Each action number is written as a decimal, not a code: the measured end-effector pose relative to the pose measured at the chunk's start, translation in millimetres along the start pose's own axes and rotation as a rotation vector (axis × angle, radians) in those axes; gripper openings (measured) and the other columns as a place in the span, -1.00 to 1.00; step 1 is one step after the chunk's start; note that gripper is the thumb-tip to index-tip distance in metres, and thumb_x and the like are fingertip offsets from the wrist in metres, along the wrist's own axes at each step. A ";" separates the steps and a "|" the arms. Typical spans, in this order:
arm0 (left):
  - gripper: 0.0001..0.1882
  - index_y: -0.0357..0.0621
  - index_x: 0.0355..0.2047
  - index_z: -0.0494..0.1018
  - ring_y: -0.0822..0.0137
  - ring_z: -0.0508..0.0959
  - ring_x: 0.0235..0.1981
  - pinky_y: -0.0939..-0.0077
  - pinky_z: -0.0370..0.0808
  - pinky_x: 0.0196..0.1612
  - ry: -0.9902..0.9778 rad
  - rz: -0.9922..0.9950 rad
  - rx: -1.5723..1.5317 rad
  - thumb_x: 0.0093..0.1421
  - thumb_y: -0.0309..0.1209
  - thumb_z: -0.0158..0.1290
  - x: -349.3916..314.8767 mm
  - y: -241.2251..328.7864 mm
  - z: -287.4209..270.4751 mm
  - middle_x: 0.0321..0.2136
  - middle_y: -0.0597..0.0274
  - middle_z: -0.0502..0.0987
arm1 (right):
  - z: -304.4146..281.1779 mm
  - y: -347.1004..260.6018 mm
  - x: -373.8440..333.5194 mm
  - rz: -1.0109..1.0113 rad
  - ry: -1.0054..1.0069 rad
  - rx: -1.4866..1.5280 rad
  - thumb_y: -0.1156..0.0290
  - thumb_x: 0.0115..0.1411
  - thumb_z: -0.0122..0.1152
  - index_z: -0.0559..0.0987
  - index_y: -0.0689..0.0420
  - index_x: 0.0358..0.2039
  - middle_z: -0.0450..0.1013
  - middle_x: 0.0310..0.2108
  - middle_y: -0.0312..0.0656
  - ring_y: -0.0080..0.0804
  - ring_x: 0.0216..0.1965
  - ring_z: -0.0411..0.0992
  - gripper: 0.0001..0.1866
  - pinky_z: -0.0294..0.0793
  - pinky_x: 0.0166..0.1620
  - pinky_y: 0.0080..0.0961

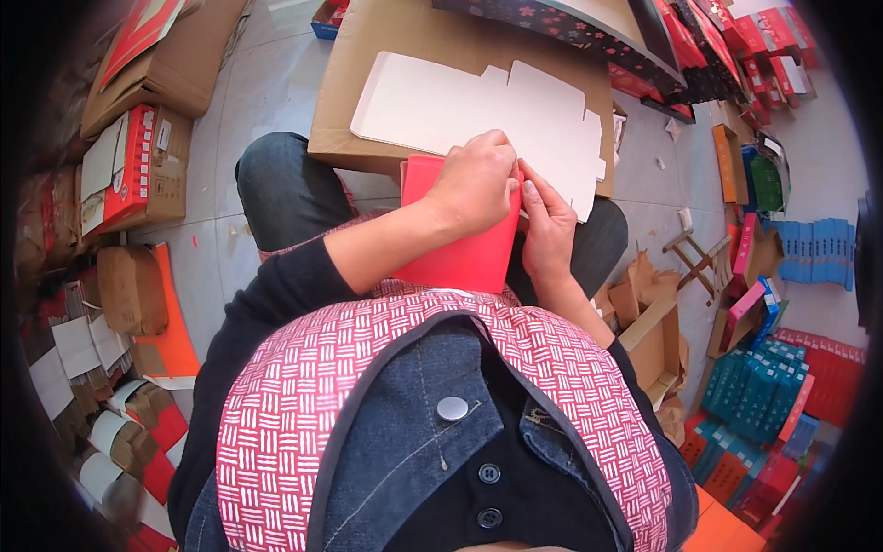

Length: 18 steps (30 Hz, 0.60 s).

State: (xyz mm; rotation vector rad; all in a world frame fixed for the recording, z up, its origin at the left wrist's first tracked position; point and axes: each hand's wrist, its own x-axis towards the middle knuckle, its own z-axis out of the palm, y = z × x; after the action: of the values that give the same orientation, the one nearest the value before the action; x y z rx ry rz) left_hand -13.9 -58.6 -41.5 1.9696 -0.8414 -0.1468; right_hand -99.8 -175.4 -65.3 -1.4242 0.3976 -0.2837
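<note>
A red cardboard box (460, 262) rests on my lap, against the edge of a large brown carton. My left hand (475, 184) reaches across its top and is closed, the fingers pinching at its far right corner. At the right edge of the same box, my right hand (546, 221) grips with thumb and fingers close together. The two hands almost meet at that corner, and the left fingertips are partly hidden. Just beyond them a flat white die-cut cardboard sheet (469, 101) with tabs lies on the carton.
The brown carton (395, 32) stands in front of my knees, with a dark flower-patterned box (570, 32) at its far side. Cartons (133, 276) and folded card pieces stack up on the left. On the right are a small wooden stool (699, 267), an open carton (653, 350) and blue boxes (814, 250).
</note>
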 end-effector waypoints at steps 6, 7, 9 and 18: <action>-0.92 -0.27 -0.58 0.36 0.04 0.39 -0.23 0.28 0.35 -0.12 0.021 0.035 0.016 -0.04 -0.62 0.05 -1.8 -1.3 2.4 -0.37 0.04 0.41 | -9.2 -9.2 -1.5 0.069 -0.125 0.000 0.50 0.27 0.01 0.42 0.28 0.06 0.47 -0.12 -0.12 -0.55 -0.14 0.43 -0.66 0.51 -0.13 -0.61; -0.92 -0.26 -0.58 0.36 0.04 0.38 -0.23 0.28 0.34 -0.12 0.026 0.040 0.016 -0.04 -0.62 0.05 -2.4 0.6 2.1 -0.36 0.04 0.41 | -10.4 -8.8 -2.9 0.073 -0.135 -0.004 0.52 0.26 0.02 0.40 0.28 0.07 0.46 -0.10 -0.12 -0.54 -0.13 0.43 -0.64 0.51 -0.12 -0.60; -0.91 -0.25 -0.59 0.35 0.04 0.37 -0.22 0.29 0.34 -0.11 0.035 0.057 0.015 -0.04 -0.63 0.04 -2.6 2.6 1.5 -0.36 0.05 0.41 | -7.4 -6.7 -3.7 0.018 -0.117 0.078 0.54 0.25 0.02 0.37 0.29 0.08 0.42 -0.05 -0.10 -0.50 -0.12 0.44 -0.63 0.51 -0.11 -0.59; -0.92 -0.23 -0.53 0.34 0.06 0.35 -0.20 0.26 0.32 -0.11 0.047 0.133 0.050 -0.02 -0.61 0.02 -5.5 1.6 2.1 -0.34 0.08 0.38 | -13.2 -6.8 0.2 0.027 -0.238 0.246 0.58 0.22 0.03 0.33 0.29 0.05 0.31 0.08 -0.08 -0.39 -0.04 0.41 -0.63 0.49 -0.04 -0.50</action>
State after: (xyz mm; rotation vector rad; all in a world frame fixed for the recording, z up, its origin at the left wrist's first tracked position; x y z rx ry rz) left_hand -19.7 -57.2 -42.6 1.9490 -0.9499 -0.0023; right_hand -105.0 -188.2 -59.9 -1.1936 0.1798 -0.1335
